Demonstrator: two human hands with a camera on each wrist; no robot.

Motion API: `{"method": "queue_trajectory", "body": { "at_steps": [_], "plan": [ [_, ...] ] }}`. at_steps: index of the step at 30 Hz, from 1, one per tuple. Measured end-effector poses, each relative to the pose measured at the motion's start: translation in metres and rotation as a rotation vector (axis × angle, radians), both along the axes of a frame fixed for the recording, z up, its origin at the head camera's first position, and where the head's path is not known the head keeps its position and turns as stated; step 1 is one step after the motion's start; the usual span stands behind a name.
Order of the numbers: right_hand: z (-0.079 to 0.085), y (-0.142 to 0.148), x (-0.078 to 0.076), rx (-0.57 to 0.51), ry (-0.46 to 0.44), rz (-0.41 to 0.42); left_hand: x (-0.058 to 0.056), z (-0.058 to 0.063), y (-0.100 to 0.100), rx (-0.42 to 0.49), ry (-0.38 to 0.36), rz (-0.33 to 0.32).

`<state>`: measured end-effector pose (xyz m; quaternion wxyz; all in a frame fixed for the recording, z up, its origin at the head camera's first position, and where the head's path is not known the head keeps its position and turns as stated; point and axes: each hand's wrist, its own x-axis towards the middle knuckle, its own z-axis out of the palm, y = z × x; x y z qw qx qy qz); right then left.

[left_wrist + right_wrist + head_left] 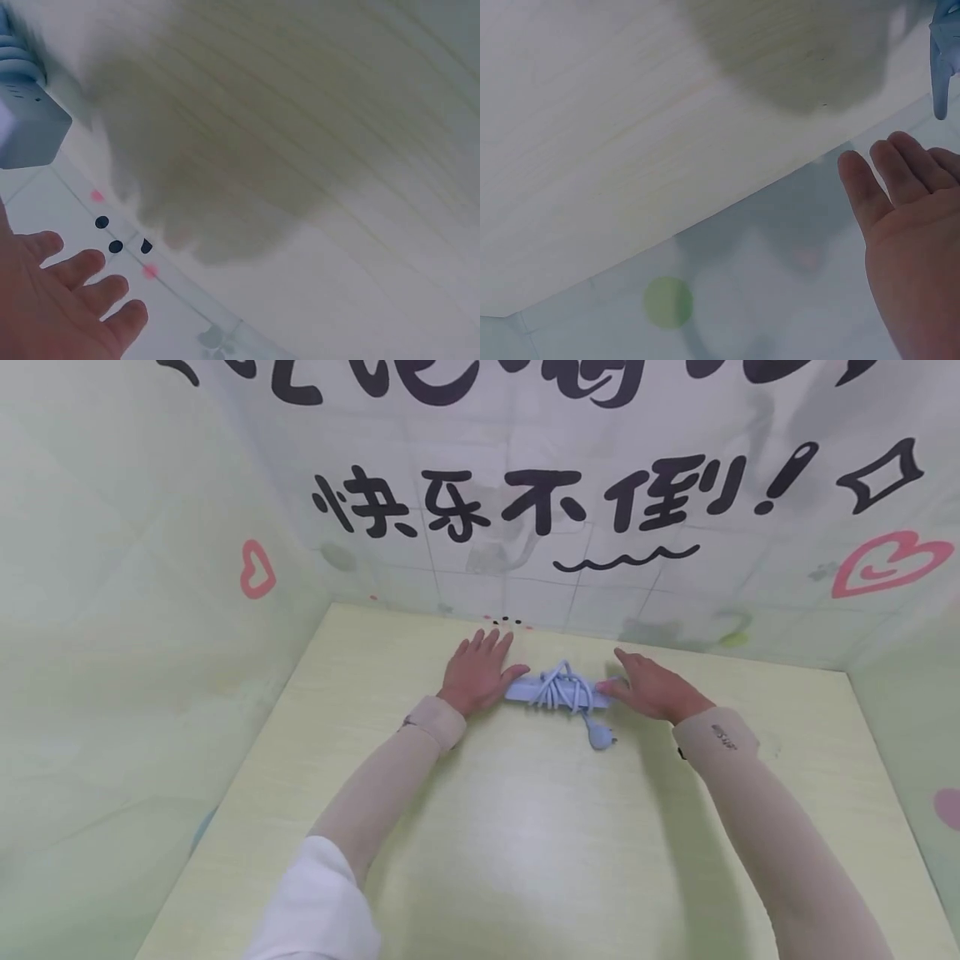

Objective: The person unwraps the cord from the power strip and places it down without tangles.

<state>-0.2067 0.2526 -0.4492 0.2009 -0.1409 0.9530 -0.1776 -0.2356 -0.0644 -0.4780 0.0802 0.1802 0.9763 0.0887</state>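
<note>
A pale blue-white power strip lies crosswise near the table's back edge, its own cord wound round its middle in several loops. The plug hangs off the front of the bundle, prongs to the right. My left hand is at the strip's left end, fingers straight and spread, thumb reaching to that end. At the other end is my right hand, thumb at the strip's tip and the other fingers extended. In the left wrist view, the strip's end face shows above the fingers.
The pale wooden-looking table meets a back wall sheet printed with large black characters and hearts. Similar sheets rise along the left and right sides. Both hands are close to the back wall.
</note>
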Motion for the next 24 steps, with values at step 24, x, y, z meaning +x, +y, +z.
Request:
{"method": "queue_trajectory", "body": {
  "at_steps": [24],
  "plan": [
    [-0.004, -0.012, 0.008, -0.081, 0.062, 0.163, 0.010, -0.005, -0.005, -0.003, -0.016, -0.328]
  ]
}}
